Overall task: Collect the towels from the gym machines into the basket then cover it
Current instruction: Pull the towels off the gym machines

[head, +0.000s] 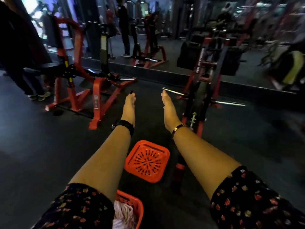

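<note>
Hands flat, empty; square slotted plastic lid beside basket holding towel.

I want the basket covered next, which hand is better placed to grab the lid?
Neither clearly. The lid lies on the floor between both outstretched arms; left hand and right hand are empty and beyond it. The basket sits under the left arm.

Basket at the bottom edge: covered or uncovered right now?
Uncovered. The basket shows a towel inside, and the orange lid lies apart on the floor.
</note>
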### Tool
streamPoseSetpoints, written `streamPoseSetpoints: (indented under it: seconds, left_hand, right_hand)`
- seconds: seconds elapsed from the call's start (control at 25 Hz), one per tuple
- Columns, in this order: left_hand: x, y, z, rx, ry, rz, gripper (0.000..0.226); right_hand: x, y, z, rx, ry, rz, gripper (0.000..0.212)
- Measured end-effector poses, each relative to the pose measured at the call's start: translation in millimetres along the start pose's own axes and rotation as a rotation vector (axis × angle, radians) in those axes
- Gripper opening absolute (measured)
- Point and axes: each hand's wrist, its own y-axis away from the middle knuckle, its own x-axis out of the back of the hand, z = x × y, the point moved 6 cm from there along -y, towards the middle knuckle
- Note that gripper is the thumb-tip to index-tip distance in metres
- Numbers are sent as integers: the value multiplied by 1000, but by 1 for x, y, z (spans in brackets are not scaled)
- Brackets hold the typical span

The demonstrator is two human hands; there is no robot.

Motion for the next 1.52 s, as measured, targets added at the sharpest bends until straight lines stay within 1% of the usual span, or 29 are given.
streamPoseSetpoints:
  seconds: [0.12, 0.2, 0.32, 0.48, 0.68, 1.0, 1.2, 1.36, 1.52]
  left_hand:
    - [-64, 3, -2, 20, -1, -133, 59]
    - [-121, 17, -6, 19, -7, -257, 56]
    - [-219, 57, -16, 37, -19, -448, 47]
    - [-328, 93, -37, 55, -15, -581, 53]
    - [-455, 156, -75, 98, -11, -712, 54]
    - [-621, 265, -149, 196, -78, -976, 58]
    - [-694, 322, -177, 192, -79, -1084, 58]
    - [-753, 345, -185, 191, -38, -1146, 52]
    - [-811, 334, -212, 228, -48, -1157, 53]
  right_hand:
    - [69, 20, -30, 55, 23, 133, 52]
    - [123, 40, -54, 85, 29, 219, 52]
    - [212, 82, -78, 123, 12, 371, 51]
    - [317, 135, -100, 156, 51, 545, 52]
    - [450, 211, -131, 159, 65, 731, 52]
    - [594, 325, -147, 176, 94, 955, 54]
    - [659, 380, -164, 198, 121, 1073, 50]
    - [706, 385, -169, 170, 149, 1110, 52]
    - [759, 364, -167, 159, 155, 1136, 52]
